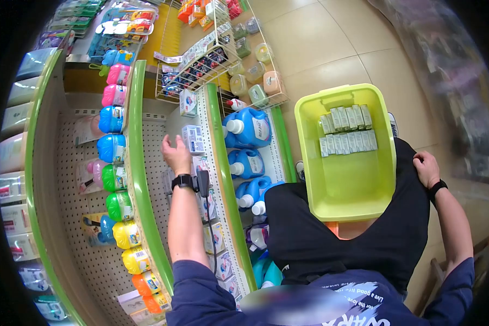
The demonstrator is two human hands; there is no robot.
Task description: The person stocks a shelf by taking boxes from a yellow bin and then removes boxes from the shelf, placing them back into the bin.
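While the right hand (426, 168) rests loosely closed on the knee, empty, the left hand (175, 154) (fingers spread, gripping nothing) reaches the shelf (214, 136) beside a white box (193, 139); beyond sits a yellow-green bin (309, 163).

One yellow-green tub (309, 117) holds roughly thirteen small boxes (346, 130); four blue detergent jugs (248, 127) line the shelf.

I note a lime-yellow bin (344, 179) at 3 o'clock, blue jugs (248, 127) with white caps, green shelf edging (226, 179), black trousers (331, 239), navy sleeves (201, 296).
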